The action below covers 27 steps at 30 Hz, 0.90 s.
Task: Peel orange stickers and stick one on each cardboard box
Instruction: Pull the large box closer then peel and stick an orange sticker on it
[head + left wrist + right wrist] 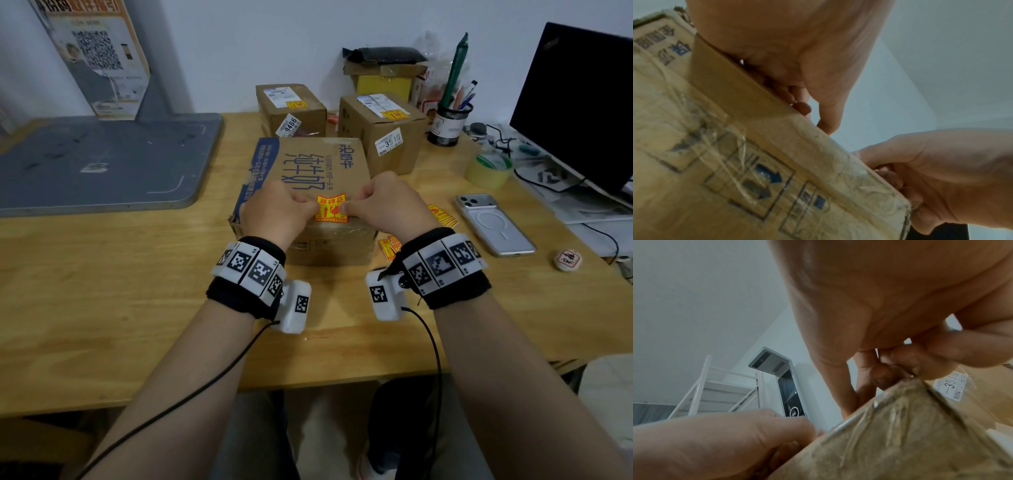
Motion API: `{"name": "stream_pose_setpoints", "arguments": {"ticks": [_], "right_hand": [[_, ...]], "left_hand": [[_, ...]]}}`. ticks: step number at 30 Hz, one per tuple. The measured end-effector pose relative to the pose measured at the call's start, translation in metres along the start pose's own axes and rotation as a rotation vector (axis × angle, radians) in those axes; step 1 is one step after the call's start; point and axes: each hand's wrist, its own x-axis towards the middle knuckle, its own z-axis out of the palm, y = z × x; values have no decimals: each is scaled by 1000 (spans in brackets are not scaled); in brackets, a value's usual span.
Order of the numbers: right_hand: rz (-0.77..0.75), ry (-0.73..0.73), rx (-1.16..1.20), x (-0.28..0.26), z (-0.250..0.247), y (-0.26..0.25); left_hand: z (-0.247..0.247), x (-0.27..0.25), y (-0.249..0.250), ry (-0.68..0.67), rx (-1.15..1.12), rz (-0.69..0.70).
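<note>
— Pressing down on the orange sticker (332, 208) seems to be the step in hand: it is pinched at its left edge by the left hand (274, 214) and at its right edge by the right hand (383, 209), fingers curled, over the near end of the big box (308, 171).

— How is a sticker like that best handled?

— It is judged thin, limp and very light, with a tacky back, so it is best held by the outer edges, kept taut, and laid down from one side to avoid creases. Whether it is already fully stuck cannot be told.

— And the other boxes?

— An orange sticker is already seen on the left rear box (291, 109) and on the right rear box (382, 132). Spare stickers (442, 214) are lying on the table (102, 274) beside the right wrist, near a phone (495, 224).
</note>
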Motion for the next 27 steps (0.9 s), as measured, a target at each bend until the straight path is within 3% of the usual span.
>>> {"name": "stream_pose_setpoints", "arguments": {"ticks": [27], "right_hand": [[60, -71, -51, 4, -6, -9]], "left_hand": [[3, 1, 0, -17, 16, -24]]}}
